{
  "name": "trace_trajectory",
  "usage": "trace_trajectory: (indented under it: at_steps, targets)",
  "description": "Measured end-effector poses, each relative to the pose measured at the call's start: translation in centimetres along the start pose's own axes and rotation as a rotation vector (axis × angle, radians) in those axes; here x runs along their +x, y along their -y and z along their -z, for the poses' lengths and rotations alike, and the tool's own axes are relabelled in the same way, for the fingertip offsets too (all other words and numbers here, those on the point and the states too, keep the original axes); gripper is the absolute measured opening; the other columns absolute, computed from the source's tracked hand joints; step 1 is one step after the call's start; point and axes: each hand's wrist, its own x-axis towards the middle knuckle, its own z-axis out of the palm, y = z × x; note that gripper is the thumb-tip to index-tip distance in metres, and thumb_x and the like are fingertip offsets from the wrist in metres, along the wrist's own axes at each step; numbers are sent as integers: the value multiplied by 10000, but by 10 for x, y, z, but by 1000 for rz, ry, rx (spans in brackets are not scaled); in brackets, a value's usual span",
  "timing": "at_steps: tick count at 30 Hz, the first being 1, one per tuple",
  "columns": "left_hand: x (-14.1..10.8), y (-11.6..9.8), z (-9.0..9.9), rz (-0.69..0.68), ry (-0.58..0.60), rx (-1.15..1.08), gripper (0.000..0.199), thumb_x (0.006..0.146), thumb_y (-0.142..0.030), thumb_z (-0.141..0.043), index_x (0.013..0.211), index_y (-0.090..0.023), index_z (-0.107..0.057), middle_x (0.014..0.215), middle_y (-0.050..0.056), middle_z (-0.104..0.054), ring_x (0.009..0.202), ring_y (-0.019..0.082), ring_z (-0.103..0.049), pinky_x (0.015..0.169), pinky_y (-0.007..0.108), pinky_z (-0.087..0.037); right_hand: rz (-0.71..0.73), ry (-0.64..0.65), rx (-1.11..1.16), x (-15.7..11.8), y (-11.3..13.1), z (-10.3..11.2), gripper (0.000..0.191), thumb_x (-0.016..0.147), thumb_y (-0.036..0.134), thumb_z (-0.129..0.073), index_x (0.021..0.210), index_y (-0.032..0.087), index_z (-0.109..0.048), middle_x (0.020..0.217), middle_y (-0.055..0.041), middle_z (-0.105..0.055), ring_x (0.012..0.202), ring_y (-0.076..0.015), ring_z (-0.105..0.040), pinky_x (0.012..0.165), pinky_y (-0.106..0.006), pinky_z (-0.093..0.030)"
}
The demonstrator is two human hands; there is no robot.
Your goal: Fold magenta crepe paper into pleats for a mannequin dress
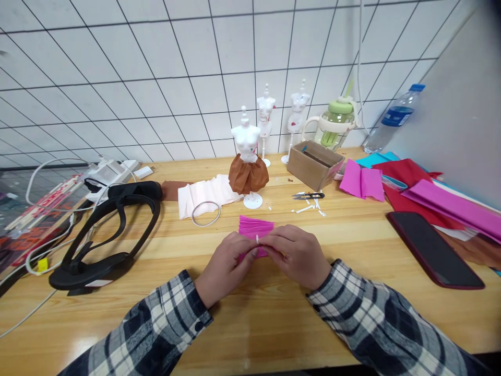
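Note:
A pleated piece of bright pink paper lies between my hands near the middle of the table. My left hand pinches it from the left and my right hand from the right, the fingertips almost meeting. A small white strip stands up between the fingertips, across the pleats. The fingers hide the middle of the paper. Just behind it stands a white mini mannequin wearing a brown puffed paper skirt.
Behind are two more mannequins, a cardboard box and a green-lidded jug. Small scissors lie among white scraps. At right are a phone and coloured papers; at left, a black headset frame and a ring.

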Motion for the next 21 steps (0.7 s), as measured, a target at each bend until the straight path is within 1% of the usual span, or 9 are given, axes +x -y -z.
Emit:
trace_trajectory:
  at_steps: [4, 8, 11, 14, 17, 21]
  targets:
    - [-1, 0, 0, -37, 29, 59, 195, 945, -203, -486, 1043, -214, -655, 917, 35, -693, 865, 175, -578, 788, 303, -420, 14, -2, -69, -1, 1, -2, 116, 880, 207, -603, 937, 238, -699, 888, -17, -716, 825, -154, -634, 758, -269, -480]
    - [-1, 1, 0, -79, 35, 144, 184, 937, -188, -481, 968, -199, -662, 858, 40, -689, 840, 186, -578, 766, 317, -411, 24, 42, -135, -1, 4, -1, 115, 892, 238, -587, 926, 234, -696, 900, -19, -717, 814, -147, -642, 709, -255, -462]
    - [-1, 1, 0, -70, 19, 119, 178, 925, -159, -489, 979, -194, -654, 872, 40, -686, 845, 176, -583, 765, 305, -424, 42, 65, -139, -2, 4, 0, 151, 922, 272, -559, 972, 229, -694, 917, -23, -718, 821, -143, -648, 713, -251, -458]
    - [-1, -1, 0, -78, -2, 75, 174, 919, -138, -493, 981, -195, -645, 888, 36, -680, 856, 163, -587, 766, 285, -438, 68, 42, -143, -2, 4, 1, 168, 939, 275, -540, 999, 232, -691, 925, -18, -717, 817, -138, -650, 715, -251, -451]
    - [0, -4, -1, -90, -3, 45, 170, 927, -147, -484, 961, -196, -643, 857, 31, -671, 852, 158, -592, 750, 269, -447, 82, 38, -166, -3, 3, 2, 166, 940, 262, -533, 979, 228, -691, 910, -18, -713, 794, -139, -646, 691, -260, -434]
    - [0, -6, -3, -47, 27, 27, 192, 942, -166, -467, 988, -196, -651, 871, 27, -684, 824, 151, -595, 741, 268, -454, 51, 58, -199, -1, 6, 1, 147, 913, 253, -546, 908, 212, -687, 849, -21, -696, 719, -144, -621, 627, -276, -398]
